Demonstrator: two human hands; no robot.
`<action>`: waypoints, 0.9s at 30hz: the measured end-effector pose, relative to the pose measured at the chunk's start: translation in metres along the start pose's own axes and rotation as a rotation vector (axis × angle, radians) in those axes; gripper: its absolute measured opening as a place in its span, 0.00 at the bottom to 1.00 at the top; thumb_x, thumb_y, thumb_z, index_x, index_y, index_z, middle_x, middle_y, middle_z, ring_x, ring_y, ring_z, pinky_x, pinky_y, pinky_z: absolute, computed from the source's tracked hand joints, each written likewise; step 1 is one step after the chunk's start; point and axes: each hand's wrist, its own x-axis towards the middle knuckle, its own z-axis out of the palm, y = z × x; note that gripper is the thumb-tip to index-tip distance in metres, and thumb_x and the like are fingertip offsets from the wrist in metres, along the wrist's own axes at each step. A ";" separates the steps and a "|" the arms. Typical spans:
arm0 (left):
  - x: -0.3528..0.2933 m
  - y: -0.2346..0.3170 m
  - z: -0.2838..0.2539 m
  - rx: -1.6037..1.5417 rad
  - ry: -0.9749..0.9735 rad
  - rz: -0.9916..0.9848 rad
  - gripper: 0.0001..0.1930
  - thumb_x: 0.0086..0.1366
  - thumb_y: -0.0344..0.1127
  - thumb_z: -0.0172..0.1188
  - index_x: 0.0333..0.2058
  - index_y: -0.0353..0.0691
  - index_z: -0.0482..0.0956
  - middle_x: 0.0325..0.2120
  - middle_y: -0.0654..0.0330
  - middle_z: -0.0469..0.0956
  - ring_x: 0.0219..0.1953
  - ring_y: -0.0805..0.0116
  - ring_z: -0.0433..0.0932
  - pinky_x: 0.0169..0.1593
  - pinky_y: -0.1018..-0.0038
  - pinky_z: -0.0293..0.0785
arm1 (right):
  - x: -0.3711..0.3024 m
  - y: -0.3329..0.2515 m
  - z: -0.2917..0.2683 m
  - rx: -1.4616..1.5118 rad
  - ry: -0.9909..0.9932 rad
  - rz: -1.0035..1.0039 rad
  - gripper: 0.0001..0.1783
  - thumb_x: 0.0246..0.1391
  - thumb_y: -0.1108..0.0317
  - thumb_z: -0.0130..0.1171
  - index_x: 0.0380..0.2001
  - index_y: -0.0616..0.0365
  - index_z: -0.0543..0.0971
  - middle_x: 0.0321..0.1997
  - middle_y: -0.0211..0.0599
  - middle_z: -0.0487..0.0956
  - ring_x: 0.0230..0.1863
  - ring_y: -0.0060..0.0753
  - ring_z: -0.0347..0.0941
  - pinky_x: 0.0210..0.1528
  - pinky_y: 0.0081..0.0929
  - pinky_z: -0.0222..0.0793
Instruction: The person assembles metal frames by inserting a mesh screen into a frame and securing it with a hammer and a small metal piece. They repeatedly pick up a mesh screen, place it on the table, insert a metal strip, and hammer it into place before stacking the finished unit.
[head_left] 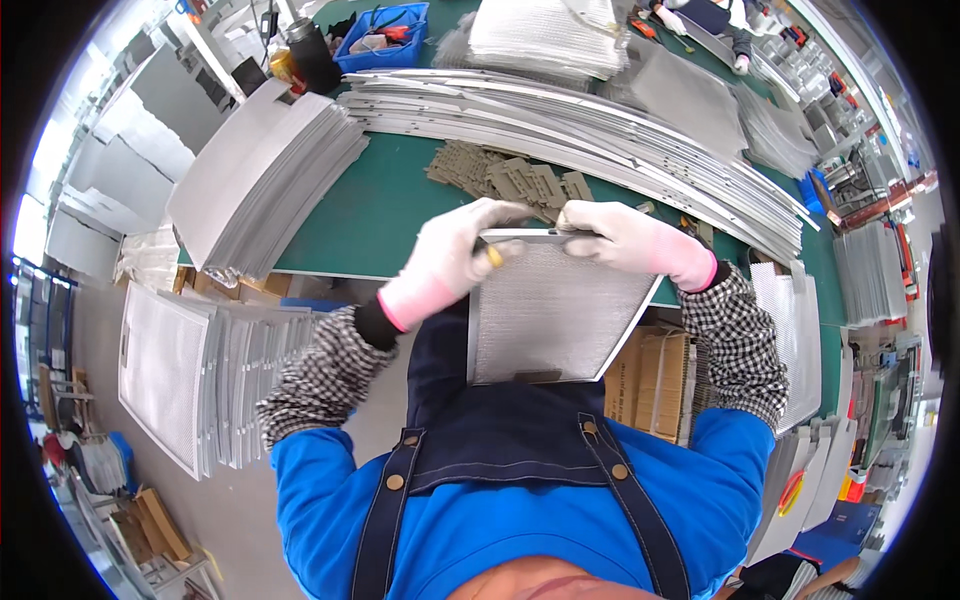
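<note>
White-gloved, gripping a mesh panel (pixel 560 320) by its top edge with both left hand (pixel 447 250) and right hand (pixel 635 240), fingers bent closed around the rim near its two upper corners. Pictured at the near side of a green table (pixel 385 200), holding the panel tilted in front of the dark apron (pixel 510 430), just short of a heap of grey-brown pieces (pixel 465 170), with long metal strips (pixel 600 125) beyond and stacked sheets (pixel 265 185) to the left.
</note>
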 end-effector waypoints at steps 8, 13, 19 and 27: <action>-0.006 0.011 0.055 -0.430 0.505 -0.141 0.48 0.59 0.42 0.75 0.71 0.37 0.53 0.61 0.51 0.69 0.54 0.64 0.76 0.55 0.70 0.75 | -0.004 -0.005 0.003 -0.108 0.049 -0.037 0.13 0.58 0.70 0.62 0.44 0.63 0.76 0.40 0.49 0.78 0.43 0.51 0.77 0.47 0.40 0.72; -0.030 0.015 0.051 -0.471 0.492 -0.287 0.22 0.66 0.32 0.68 0.56 0.32 0.76 0.47 0.57 0.80 0.47 0.74 0.78 0.49 0.79 0.74 | -0.004 0.002 0.000 -0.088 0.019 -0.010 0.15 0.59 0.65 0.62 0.46 0.62 0.76 0.41 0.50 0.78 0.44 0.51 0.78 0.47 0.39 0.72; -0.030 0.049 -0.001 -0.426 0.277 -0.483 0.13 0.68 0.26 0.62 0.50 0.34 0.83 0.33 0.66 0.81 0.32 0.85 0.74 0.37 0.86 0.69 | 0.006 -0.014 -0.014 -0.067 -0.235 0.067 0.19 0.65 0.56 0.56 0.46 0.63 0.71 0.38 0.54 0.77 0.42 0.55 0.76 0.45 0.44 0.68; -0.033 0.019 0.006 -0.102 0.351 -0.151 0.13 0.65 0.23 0.64 0.48 0.34 0.83 0.33 0.60 0.84 0.34 0.77 0.80 0.40 0.82 0.74 | 0.021 -0.024 -0.018 -0.256 -0.342 0.073 0.17 0.66 0.57 0.53 0.48 0.58 0.71 0.39 0.55 0.78 0.44 0.59 0.77 0.46 0.47 0.71</action>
